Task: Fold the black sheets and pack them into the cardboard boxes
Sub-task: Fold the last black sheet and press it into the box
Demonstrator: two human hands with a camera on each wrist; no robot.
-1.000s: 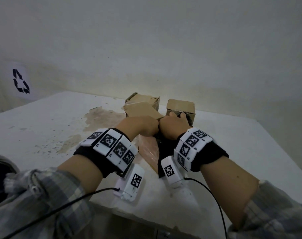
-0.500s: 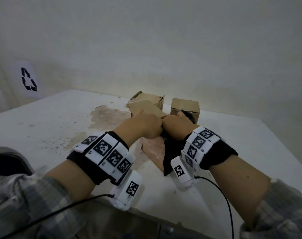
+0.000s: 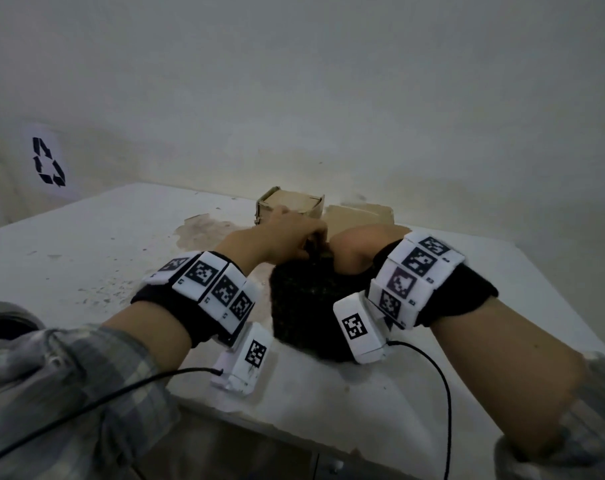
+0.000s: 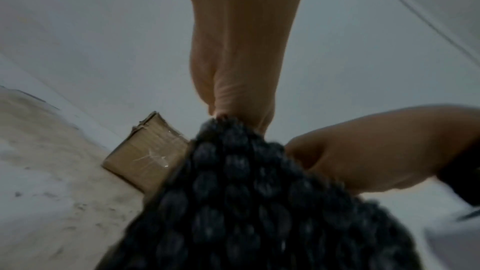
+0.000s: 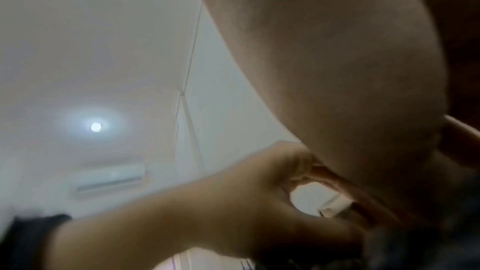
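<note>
between the wrists, left hand (image 3: 287,237) and right hand (image 3: 358,252) each grip the black sheet (image 3: 311,303); fingertips hidden.

Two cardboard boxes stand just beyond the hands, one (image 3: 290,206) past the left hand (image 3: 280,242) and one (image 3: 360,216) past the right hand (image 3: 354,252). One black sheet (image 3: 311,299) hangs bunched between and below the two hands. There is one worktop (image 3: 86,251) under them, and one recycling sign (image 3: 48,161) on the wall far off to the left hand's side.
</note>
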